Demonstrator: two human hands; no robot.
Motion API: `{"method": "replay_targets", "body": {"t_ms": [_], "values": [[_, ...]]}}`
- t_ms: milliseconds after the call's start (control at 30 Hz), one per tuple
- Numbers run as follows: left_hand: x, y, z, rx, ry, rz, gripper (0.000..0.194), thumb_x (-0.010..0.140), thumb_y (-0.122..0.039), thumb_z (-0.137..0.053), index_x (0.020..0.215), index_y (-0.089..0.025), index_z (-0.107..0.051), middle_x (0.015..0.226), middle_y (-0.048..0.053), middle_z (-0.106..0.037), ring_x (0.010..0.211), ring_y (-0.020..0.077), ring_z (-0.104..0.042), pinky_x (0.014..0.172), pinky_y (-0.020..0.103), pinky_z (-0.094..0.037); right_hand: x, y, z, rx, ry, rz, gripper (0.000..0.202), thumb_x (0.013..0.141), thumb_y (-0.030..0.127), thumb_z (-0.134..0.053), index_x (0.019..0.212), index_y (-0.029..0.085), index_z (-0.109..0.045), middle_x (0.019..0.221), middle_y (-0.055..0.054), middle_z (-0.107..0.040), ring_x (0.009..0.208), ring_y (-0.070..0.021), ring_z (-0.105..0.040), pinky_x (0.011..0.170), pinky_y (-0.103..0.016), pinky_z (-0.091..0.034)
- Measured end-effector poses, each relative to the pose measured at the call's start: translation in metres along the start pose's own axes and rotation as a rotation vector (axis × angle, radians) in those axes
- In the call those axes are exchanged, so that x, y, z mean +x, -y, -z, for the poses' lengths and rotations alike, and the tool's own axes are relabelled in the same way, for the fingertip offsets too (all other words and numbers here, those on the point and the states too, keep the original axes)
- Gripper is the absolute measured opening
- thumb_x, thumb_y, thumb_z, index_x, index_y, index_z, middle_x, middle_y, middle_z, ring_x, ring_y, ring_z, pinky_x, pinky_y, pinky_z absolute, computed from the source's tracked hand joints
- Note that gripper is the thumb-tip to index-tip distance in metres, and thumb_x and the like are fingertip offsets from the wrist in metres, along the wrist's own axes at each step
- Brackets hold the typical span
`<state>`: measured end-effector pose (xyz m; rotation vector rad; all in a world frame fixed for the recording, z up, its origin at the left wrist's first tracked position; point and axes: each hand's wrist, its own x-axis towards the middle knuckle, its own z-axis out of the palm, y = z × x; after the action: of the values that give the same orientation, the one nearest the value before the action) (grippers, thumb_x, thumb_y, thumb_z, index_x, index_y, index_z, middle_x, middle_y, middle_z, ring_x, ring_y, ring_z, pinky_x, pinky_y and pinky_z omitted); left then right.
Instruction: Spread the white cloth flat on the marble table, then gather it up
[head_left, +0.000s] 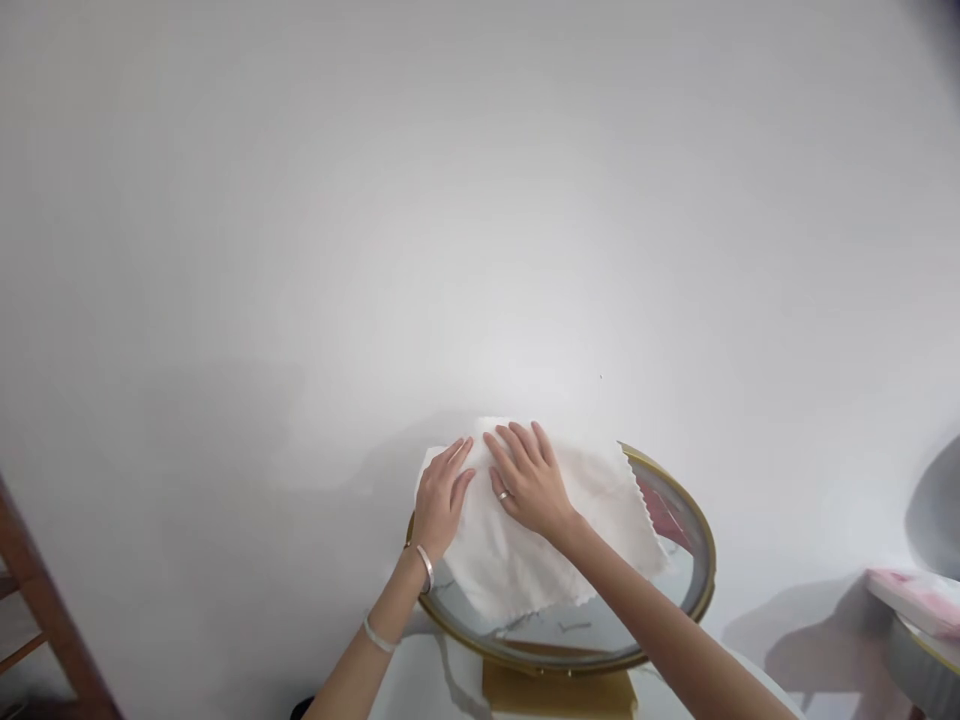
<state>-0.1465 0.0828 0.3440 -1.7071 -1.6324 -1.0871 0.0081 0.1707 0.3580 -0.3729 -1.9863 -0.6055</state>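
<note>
A white cloth (pixel 517 560) with a scalloped edge lies over an oval mirror (pixel 679 585) with a gold rim. My left hand (pixel 444 495) rests on the cloth's upper left part, its fingers stretched out and the thumb apart. Beside it, my right hand (pixel 529 480), with a ring on one finger, lies spread on the upper middle of the cloth. The cloth hides most of the glass and the top left of the rim. Below the mirror shows a gold base (pixel 559 690).
Under the base is a white marbled tabletop (pixel 420 675). A pale wall (pixel 480 220) rises behind the mirror. At the lower right, a pink and white pack (pixel 919 598) sits on a round grey container (pixel 926 665). A brown wooden frame (pixel 49 620) stands at the lower left.
</note>
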Motion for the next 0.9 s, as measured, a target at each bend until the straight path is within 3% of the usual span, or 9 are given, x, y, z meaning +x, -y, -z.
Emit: {"method": "replay_targets", "body": {"t_ms": [67,167,300,467,567,633,700,800,900], "values": [[-0.005,0.001,-0.003,0.072,-0.030,-0.009,0.046,0.098,-0.031,-0.032,0.143,-0.030,-0.029,0.143,0.005,-0.045,0.132,0.0180,-0.041,0.104,0.039,-0.041,0.000,0.004,-0.005,-0.047,-0.023,0.010,0.048,0.091,0.025,-0.042,0.138,0.016,-0.041,0.135,-0.011,-0.051,0.130,-0.0270,-0.038,0.112,-0.051,-0.024],[0.011,-0.015,-0.011,0.168,-0.039,-0.129,0.048,0.096,-0.034,-0.037,0.143,-0.029,-0.031,0.145,0.006,-0.043,0.133,0.0215,-0.039,0.105,0.040,-0.039,-0.013,-0.008,-0.006,-0.126,-0.095,-0.057,0.049,0.092,0.030,-0.045,0.139,0.020,-0.038,0.138,-0.012,-0.048,0.132,-0.0270,-0.037,0.111,-0.051,-0.022],[0.054,-0.059,-0.037,0.219,-0.025,-0.366,0.040,0.095,-0.028,-0.043,0.135,-0.031,-0.043,0.135,0.003,-0.054,0.121,0.0204,-0.051,0.100,0.038,-0.041,-0.050,-0.037,0.001,-0.153,-0.246,-0.286,0.057,0.092,0.031,-0.048,0.144,0.020,-0.029,0.136,-0.014,-0.049,0.133,-0.0274,-0.037,0.109,-0.051,-0.027],[0.093,-0.126,-0.086,0.188,0.091,-0.710,0.027,0.096,-0.025,-0.040,0.117,-0.023,-0.058,0.116,0.002,-0.067,0.102,0.0178,-0.060,0.083,0.034,-0.045,-0.104,-0.063,0.016,-0.128,-0.373,-0.656,0.058,0.092,0.036,-0.045,0.143,0.014,-0.029,0.137,-0.019,-0.046,0.133,-0.0311,-0.034,0.107,-0.058,-0.028],[0.099,-0.145,-0.097,0.167,0.163,-0.774,0.027,0.098,-0.026,-0.038,0.107,-0.021,-0.062,0.103,0.002,-0.071,0.097,0.0162,-0.062,0.076,0.031,-0.044,-0.119,-0.073,0.026,-0.115,-0.385,-0.670,0.054,0.092,0.035,-0.044,0.141,0.016,-0.032,0.136,-0.018,-0.047,0.132,-0.0303,-0.036,0.107,-0.058,-0.028],[0.098,-0.142,-0.092,0.126,0.142,-0.726,0.026,0.097,-0.027,-0.039,0.106,-0.021,-0.063,0.102,0.001,-0.071,0.099,0.0155,-0.062,0.078,0.030,-0.044,-0.116,-0.078,0.030,-0.120,-0.367,-0.582,0.051,0.092,0.031,-0.046,0.140,0.017,-0.035,0.134,-0.016,-0.049,0.131,-0.0286,-0.039,0.107,-0.055,-0.030],[0.093,-0.125,-0.078,0.070,0.078,-0.635,0.025,0.096,-0.029,-0.042,0.109,-0.022,-0.063,0.105,0.000,-0.071,0.102,0.0148,-0.062,0.083,0.030,-0.045,-0.103,-0.077,0.031,-0.142,-0.335,-0.474,0.049,0.091,0.027,-0.048,0.139,0.019,-0.037,0.132,-0.014,-0.052,0.130,-0.0271,-0.040,0.108,-0.053,-0.031],[0.078,-0.082,-0.051,0.013,-0.069,-0.466,0.026,0.096,-0.031,-0.044,0.113,-0.023,-0.062,0.107,0.001,-0.071,0.103,0.0144,-0.062,0.087,0.030,-0.046,-0.073,-0.064,0.023,-0.166,-0.280,-0.282,0.051,0.091,0.021,-0.047,0.141,0.020,-0.035,0.132,-0.012,-0.054,0.133,-0.0256,-0.038,0.110,-0.052,-0.029],[0.049,-0.026,-0.031,0.049,-0.223,-0.380,0.031,0.094,-0.026,-0.047,0.124,-0.023,-0.055,0.113,0.005,-0.069,0.107,0.0159,-0.061,0.088,0.030,-0.047,-0.045,-0.039,0.004,-0.128,-0.186,-0.036,0.052,0.092,0.013,-0.040,0.143,0.018,-0.032,0.139,-0.012,-0.049,0.138,-0.0254,-0.030,0.111,-0.050,-0.028]]}}
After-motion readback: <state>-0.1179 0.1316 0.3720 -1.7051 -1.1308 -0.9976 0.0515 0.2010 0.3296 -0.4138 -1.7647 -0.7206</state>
